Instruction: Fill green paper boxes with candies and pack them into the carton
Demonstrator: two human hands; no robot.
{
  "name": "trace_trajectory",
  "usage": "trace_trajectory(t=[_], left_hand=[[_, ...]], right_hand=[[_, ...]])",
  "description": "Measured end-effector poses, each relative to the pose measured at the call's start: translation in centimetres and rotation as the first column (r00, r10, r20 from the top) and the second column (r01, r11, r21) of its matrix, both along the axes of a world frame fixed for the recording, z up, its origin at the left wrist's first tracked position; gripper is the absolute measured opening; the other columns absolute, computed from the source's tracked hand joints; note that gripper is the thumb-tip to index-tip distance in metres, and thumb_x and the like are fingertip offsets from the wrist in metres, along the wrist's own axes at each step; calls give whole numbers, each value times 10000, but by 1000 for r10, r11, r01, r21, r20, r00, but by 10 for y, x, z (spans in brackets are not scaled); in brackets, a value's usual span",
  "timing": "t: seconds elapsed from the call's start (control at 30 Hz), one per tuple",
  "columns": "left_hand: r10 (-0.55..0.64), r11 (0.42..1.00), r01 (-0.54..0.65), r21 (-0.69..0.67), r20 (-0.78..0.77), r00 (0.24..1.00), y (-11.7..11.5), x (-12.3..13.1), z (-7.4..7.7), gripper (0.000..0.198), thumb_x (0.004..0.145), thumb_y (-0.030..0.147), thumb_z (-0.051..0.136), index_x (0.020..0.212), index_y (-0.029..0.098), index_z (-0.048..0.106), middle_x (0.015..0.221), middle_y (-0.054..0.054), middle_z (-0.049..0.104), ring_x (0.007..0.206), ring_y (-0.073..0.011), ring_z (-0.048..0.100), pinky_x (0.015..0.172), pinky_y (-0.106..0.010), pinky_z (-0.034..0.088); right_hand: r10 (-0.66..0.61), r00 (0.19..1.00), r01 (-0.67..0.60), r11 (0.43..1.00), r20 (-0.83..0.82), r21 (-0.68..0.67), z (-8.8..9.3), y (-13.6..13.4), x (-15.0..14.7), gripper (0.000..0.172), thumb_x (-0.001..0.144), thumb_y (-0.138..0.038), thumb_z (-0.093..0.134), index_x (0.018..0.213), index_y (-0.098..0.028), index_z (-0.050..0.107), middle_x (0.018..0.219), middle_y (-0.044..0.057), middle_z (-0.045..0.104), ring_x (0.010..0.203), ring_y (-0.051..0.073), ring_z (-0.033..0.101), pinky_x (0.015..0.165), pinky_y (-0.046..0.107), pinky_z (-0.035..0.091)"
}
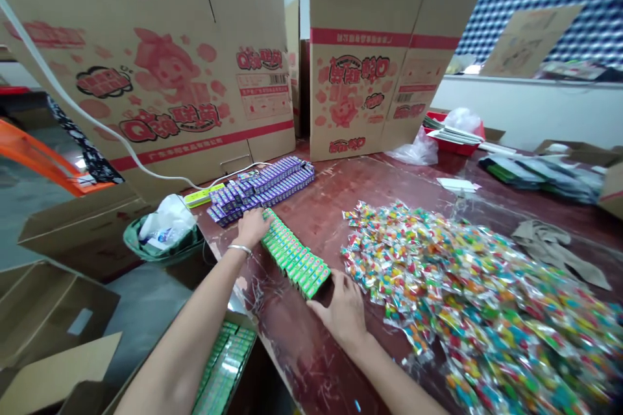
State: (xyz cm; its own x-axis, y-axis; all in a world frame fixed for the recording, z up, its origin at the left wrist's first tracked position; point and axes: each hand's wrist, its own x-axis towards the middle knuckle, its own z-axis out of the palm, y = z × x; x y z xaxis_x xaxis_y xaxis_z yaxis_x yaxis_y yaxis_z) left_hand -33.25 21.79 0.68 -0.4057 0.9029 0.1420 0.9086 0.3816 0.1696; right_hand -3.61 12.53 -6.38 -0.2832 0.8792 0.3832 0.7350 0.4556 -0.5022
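A row of small green boxes point(294, 253) stands packed side by side on the dark red table, running from far left to near right. My left hand point(253, 228), with a bracelet at the wrist, presses its fingers on the far end of the row. At the near end my right hand point(344, 311) holds the last box with thumb and fingers on either side. The row is gripped between both hands. Just beyond my left hand lie stacked rows of small purple boxes point(272, 185).
Colourful wrapped candies point(438, 272) are heaped on the table point(335, 201) at right. Large printed cartons point(195, 65) stand behind. A bin point(163, 253) with plastic bags is off the left edge; below is a carton of green packs point(226, 363). A grey cloth point(555, 246) lies at right.
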Motion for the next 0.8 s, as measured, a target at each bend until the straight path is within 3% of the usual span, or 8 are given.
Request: trace_trajectory(t=[0.13, 0.27, 0.37, 0.47, 0.6, 0.7, 0.8], left_hand=[[4, 998, -2, 63, -31, 999, 8, -16, 1, 394, 889, 368, 467, 1102, 89, 647, 1186, -219, 582, 1118, -354, 514, 900, -457, 452], [-45, 989, 50, 140, -44, 998, -3, -4, 1, 430, 920, 413, 436, 1162, 106, 614, 1256, -206, 546, 1188, -350, 466, 979, -493, 414], [-228, 964, 226, 137, -5, 974, -31, 29, -5, 471, 945, 472, 409, 1232, 140, 579, 1247, -132, 595, 1189, -264, 516, 1054, -400, 395], [-464, 871, 456, 183, 1, 886, -72, 71, -19, 545, 932, 518, 445, 1325, 147, 517, 1408, -124, 502, 1330, -255, 423, 1132, -403, 323], [-402, 887, 408, 217, -71, 913, -106, 112, -44, 649, 907, 478, 512, 1440, 129, 388, 1517, -163, 369, 1425, -320, 289, 1155, -512, 256], [-325, 908, 345, 236, -120, 938, -108, 122, -56, 626, 928, 402, 483, 1460, 95, 357, 1526, -190, 342, 1435, -336, 266, 1164, -551, 206], [-300, 907, 323, 271, -124, 946, -106, 124, -56, 596, 929, 384, 486, 1457, 129, 381, 1539, -181, 319, 1448, -345, 230, 1161, -596, 173]], right_hand=[[-17, 1000, 17, 1000, 10, -1, -1, 16, -28, 718, 636, -460, 826, 1198, -169, 486, 1106, 136, 635, 1063, 313, 580, 948, 444, 435], [-8, 1000, 8, 1000, 25, -8, 0, 21, -39, 740, 650, -512, 805, 1216, -160, 484, 1127, 134, 634, 1094, 302, 555, 970, 431, 410], [15, 999, -15, 1000, 41, -15, 2, 22, -42, 726, 679, -540, 772, 1218, -148, 486, 1135, 150, 636, 1110, 304, 541, 969, 437, 401], [37, 999, -36, 999, 39, -39, 3, 23, -43, 699, 701, -531, 749, 1223, -145, 489, 1159, 154, 631, 1113, 304, 537, 963, 446, 402], [72, 997, -70, 994, 13, -86, 3, 23, -37, 627, 718, -397, 734, 1241, -145, 500, 1182, 139, 630, 1143, 313, 524, 997, 470, 390], [140, 988, -148, 976, -63, -158, 2, 29, -21, 736, 696, -333, 735, 1350, -159, 443, 1264, 135, 603, 1211, 322, 498, 1052, 498, 368], [247, 922, -333, 899, -299, -283, 1, 50, -8, 750, 772, -342, 663, 1439, -189, 356, 1399, 129, 514, 1291, 278, 480, 1098, 475, 368]])
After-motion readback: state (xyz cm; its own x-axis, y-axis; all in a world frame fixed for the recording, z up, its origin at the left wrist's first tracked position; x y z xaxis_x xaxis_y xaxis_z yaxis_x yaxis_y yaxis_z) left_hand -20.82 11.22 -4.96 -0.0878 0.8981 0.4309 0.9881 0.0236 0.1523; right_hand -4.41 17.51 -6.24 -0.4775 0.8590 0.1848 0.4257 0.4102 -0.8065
